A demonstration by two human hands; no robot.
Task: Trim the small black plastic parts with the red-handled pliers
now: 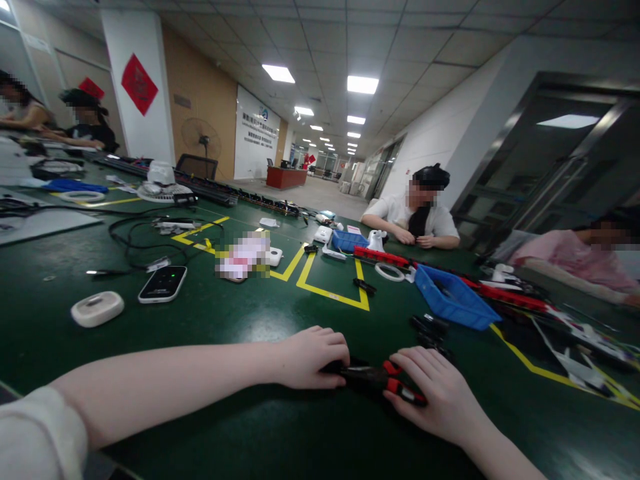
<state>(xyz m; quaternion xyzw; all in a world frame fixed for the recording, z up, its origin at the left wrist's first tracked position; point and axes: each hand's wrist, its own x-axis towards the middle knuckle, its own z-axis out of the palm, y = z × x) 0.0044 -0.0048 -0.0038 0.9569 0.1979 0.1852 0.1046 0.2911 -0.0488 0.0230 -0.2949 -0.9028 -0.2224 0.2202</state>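
Observation:
My right hand (440, 387) is wrapped around the red-and-black handles of a pair of pliers (393, 381) low over the green table. The jaws point left, toward my left hand (316, 358). Between the curled fingers of that left hand is a small black piece (334, 367). It meets or nearly meets the tip of the pliers, and most of it is covered by my fingers. Just beyond my right hand lie several black parts (430, 328), too dark to name.
A blue plastic bin (457, 303) stands to the right. On the left are a white round-cornered device (97, 309), a small device with a green light (163, 285) and a phone (240, 263). Yellow tape (330, 295) marks the table (225, 413). Across from me sits a person (415, 213).

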